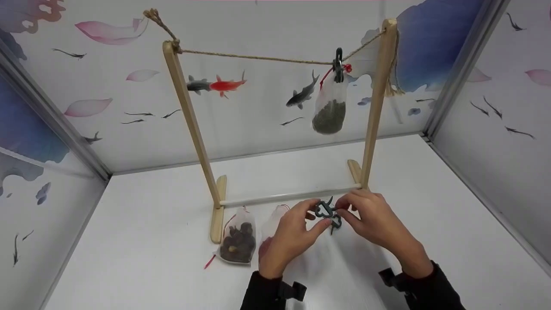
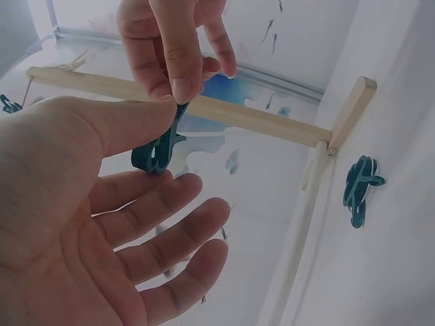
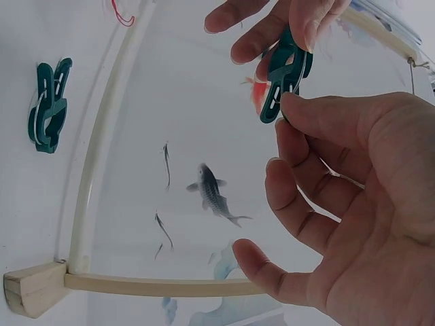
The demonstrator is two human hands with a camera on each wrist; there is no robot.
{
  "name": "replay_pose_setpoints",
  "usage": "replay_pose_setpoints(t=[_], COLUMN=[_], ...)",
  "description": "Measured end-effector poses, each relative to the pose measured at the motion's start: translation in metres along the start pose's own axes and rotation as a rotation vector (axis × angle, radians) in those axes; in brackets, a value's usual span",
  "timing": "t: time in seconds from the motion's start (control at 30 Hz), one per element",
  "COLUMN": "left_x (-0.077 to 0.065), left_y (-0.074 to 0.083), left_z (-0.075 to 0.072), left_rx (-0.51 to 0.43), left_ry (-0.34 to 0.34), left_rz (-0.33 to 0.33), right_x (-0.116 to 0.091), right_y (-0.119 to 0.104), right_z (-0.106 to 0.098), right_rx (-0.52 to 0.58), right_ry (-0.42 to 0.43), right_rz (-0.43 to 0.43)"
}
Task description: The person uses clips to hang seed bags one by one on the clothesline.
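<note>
Between both hands is a dark green plastic spring clip (image 1: 323, 209). My left hand (image 1: 292, 234) pinches it between thumb and forefinger, the other fingers loosely spread in the left wrist view. From the other side, my right hand (image 1: 381, 217) pinches the clip's handle end with thumb and forefinger. A second green clip (image 3: 49, 105) lies on the white table just beyond the held one. To the left of my left hand stands a mesh bag (image 1: 238, 243) of dark brown lumps. Another mesh bag (image 1: 265, 246) with reddish contents is partly hidden behind that hand.
A wooden rack (image 1: 189, 116) stands ahead, with a twine rope (image 1: 254, 56) strung between its posts. A mesh bag (image 1: 330, 116) of grey-green contents hangs there from a dark clip (image 1: 338, 64). A pale bottom rod (image 1: 288, 196) joins the posts. Painted panels surround the table.
</note>
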State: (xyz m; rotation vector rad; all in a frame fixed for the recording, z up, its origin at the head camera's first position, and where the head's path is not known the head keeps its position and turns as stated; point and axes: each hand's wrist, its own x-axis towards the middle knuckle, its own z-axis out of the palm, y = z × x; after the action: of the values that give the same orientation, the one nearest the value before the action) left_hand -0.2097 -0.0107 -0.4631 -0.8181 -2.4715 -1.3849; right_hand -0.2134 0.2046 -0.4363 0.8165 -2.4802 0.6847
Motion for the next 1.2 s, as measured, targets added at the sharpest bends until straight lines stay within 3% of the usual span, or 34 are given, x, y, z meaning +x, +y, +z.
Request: replay_pose_setpoints(t=[0.33,1.03,1.2], left_x=[0.0008,-0.0005,-0.0007], left_y=[-0.0009,0.0015,0.0039], left_z=[-0.0005,-0.0012,-0.0033], left_rx=[0.007,-0.002,-0.045], left_ry=[0.001,-0.003,-0.018], left_rz=[0.017,-0.011,-0.070], right_x=[-0.0002,0.0005,0.0003], right_y=[-0.0005,-0.0002,0.0007], right_z=[-0.0001,0.0001,-0.0014], right_rx=[0.020,0.072,0.089], right_ry=[-0.005,0.002,0.005], right_rz=[-0.015,-0.046,-0.016])
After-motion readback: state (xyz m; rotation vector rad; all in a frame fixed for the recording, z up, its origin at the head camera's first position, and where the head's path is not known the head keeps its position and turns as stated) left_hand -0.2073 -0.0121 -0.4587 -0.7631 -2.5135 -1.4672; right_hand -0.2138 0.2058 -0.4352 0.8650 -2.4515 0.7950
